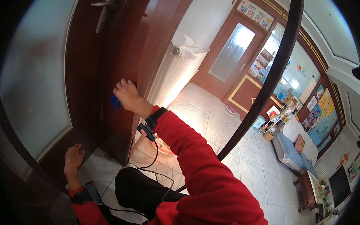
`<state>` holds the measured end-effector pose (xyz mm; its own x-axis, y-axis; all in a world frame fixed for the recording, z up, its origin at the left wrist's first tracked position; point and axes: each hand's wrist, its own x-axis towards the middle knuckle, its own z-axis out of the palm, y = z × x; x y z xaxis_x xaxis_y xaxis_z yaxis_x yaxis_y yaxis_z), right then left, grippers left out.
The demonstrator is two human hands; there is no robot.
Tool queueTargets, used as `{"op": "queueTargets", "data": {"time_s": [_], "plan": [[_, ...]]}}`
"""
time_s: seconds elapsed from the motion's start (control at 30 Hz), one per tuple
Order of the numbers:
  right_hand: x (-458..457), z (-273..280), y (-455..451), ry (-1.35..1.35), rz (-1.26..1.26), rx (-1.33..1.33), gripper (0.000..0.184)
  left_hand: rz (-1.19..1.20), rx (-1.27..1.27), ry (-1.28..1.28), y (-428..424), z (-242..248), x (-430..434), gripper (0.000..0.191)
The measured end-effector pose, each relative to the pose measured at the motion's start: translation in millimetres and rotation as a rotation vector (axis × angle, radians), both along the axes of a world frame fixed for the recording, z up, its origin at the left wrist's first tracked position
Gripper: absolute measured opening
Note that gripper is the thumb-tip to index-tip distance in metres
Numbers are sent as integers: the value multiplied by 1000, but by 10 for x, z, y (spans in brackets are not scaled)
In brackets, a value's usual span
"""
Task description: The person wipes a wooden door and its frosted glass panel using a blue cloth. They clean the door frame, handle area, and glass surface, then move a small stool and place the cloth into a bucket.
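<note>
My right hand point(126, 95) presses a blue cloth point(115, 101) against the reddish-brown wooden door frame point(119, 57); most of the cloth is hidden under the fingers. Lower on the left, my left hand point(73, 159) is by the bottom rail of a dark wooden door point(83, 77). It appears to hold nothing, and I cannot tell whether it touches the wood. The door has a frosted glass panel point(37, 77) and a metal lever handle point(102, 4). Both wrists, in red sleeves, wear black straps with small cabled devices point(146, 131).
Beside the frame stands a white radiator point(177, 69) with a paper roll point(182, 39) on top. An orange-rimmed round object point(163, 148) sits on the tiled floor point(253, 169). A dark curved strip point(266, 74) crosses the view. Farther off are a sofa point(292, 151) and a cabinet point(307, 191).
</note>
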<state>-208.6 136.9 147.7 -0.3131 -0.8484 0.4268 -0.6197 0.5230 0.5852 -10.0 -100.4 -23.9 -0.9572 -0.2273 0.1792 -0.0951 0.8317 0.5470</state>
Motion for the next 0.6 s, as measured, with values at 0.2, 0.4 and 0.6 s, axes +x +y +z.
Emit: {"op": "queueTargets", "data": {"time_s": [0.2, 0.4, 0.6], "plan": [[-7, 538, -42, 224, -35, -206, 31, 13, -3, -31, -13, -37, -36, 32], [103, 92, 136, 62, -47, 39, 36, -7, -42, -8, -33, -86, -56, 33], [159, -1090, 373, -152, -38, 382, 23, 18, 11, -21, -38, -77, -34, 33]]}}
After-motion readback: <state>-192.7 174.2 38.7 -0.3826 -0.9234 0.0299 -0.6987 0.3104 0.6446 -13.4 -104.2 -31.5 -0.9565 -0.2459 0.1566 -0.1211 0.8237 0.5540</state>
